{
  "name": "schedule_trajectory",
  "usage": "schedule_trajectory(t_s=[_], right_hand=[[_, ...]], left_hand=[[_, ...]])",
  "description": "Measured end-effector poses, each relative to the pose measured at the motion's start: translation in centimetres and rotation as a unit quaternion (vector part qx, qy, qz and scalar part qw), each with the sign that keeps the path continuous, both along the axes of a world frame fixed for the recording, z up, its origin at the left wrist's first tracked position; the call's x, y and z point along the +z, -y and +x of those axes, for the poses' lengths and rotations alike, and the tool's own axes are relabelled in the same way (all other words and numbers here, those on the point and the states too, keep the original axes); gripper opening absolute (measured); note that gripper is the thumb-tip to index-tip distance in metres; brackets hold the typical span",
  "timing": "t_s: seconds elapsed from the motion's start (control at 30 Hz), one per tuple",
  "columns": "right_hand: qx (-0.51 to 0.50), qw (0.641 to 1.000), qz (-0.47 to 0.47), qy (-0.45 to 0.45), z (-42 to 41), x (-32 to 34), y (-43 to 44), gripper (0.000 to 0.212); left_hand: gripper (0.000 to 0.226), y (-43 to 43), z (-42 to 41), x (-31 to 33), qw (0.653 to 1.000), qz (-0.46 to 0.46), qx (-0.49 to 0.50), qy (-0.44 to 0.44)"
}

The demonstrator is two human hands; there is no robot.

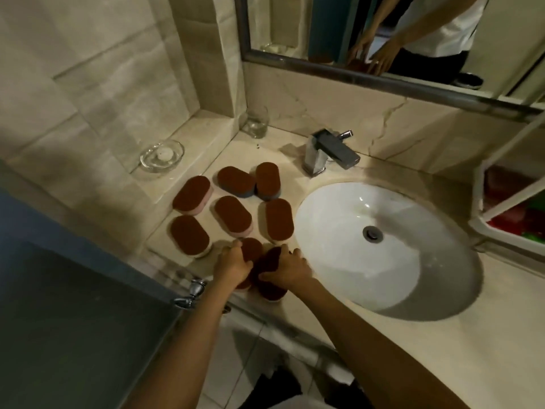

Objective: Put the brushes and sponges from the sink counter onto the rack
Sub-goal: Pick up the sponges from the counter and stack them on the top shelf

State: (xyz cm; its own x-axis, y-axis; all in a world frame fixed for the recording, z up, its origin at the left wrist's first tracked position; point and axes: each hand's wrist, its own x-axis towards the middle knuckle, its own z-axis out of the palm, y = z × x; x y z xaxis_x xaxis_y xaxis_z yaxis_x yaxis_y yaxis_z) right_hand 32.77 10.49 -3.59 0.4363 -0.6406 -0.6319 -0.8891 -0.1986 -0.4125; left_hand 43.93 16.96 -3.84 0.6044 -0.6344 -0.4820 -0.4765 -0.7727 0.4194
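Head view, bathroom corner seen from above. Beige marble bench (486,335) runs from the tiled left wall to the right edge of the frame. Wall mirror with a dark metal frame (383,39) hangs above the back of the bench; I see both arms reflected in it. White oval sink basin (339,231) is set into the bench, right of centre. White corner rack (507,239) stands at the far right, just beyond the basin; red and green items lie in it, too blurred for me to name.

Six loose brown-topped oval sponges (233,215) lie flat on the bench left of the basin, brown side up, in rough rows; their bases are pink, blue or pale. None of them is on the rack.

Left hand (233,265) is at the near edge of the bench, its fingers curled over a seventh sponge (251,248). Right hand (287,271) is just beside it, gripping an eighth sponge (269,262) with the thumb on the near side and the fingers over the far side. The two held sponges touch; I cannot tell whether either is clear of the bench.

Chrome block-shaped faucet (327,152) stands behind the basin. Clear glass soap dish (147,160) sits on the left ledge with a small white piece in it. Clear glass tumbler (257,122) stands upright in the back corner.
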Motion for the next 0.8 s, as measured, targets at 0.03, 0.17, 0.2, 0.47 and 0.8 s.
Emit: schedule_trajectory(t_s=[0.03,0.17,0.2,0.47,0.8], right_hand=[[0.0,1.0,-0.006,-0.003,0.1,-0.1,-0.2,0.086],[-0.011,1.0,-0.013,-0.006,1.3,-0.5,-0.7,0.089],[-0.015,1.0,-0.012,-0.01,1.3,-0.6,-0.7,0.09],[-0.018,0.998,-0.053,-0.008,0.8,-1.8,-1.7,0.065],[-0.017,0.995,-0.059,0.083,-3.3,3.3,1.3,0.094]], left_hand=[[0.057,0.0,0.0,0.0,1.0,0.007,-0.011,-0.001],[0.06,-0.2,1.0,-0.5,0.998,0.027,-0.049,-0.016],[0.063,-0.3,1.0,-0.6,0.998,0.033,-0.057,-0.016],[0.079,-0.2,-0.2,-0.5,0.995,0.026,-0.079,0.048],[0.086,0.6,-1.4,3.0,1.0,-0.014,-0.015,0.022]])
